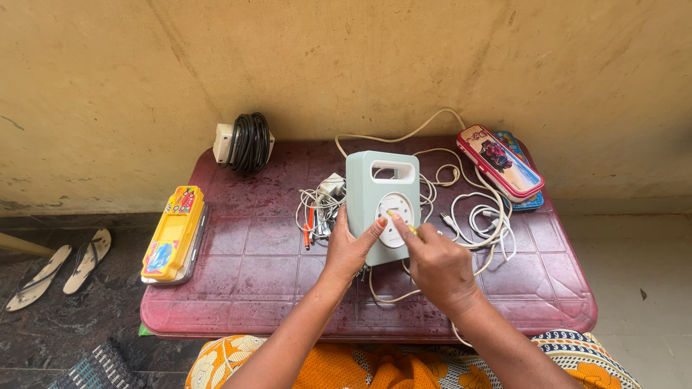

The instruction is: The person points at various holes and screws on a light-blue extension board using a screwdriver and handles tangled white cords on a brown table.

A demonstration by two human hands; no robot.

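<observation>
While the left hand (351, 248) grips the near left edge of the pale green socket box (382, 204) standing mid-desk (245, 252), the right hand (436, 263) pinches a small yellow-handled tool (402, 222) against its round white dial. White cables (476, 212) lie tangled just right.
</observation>
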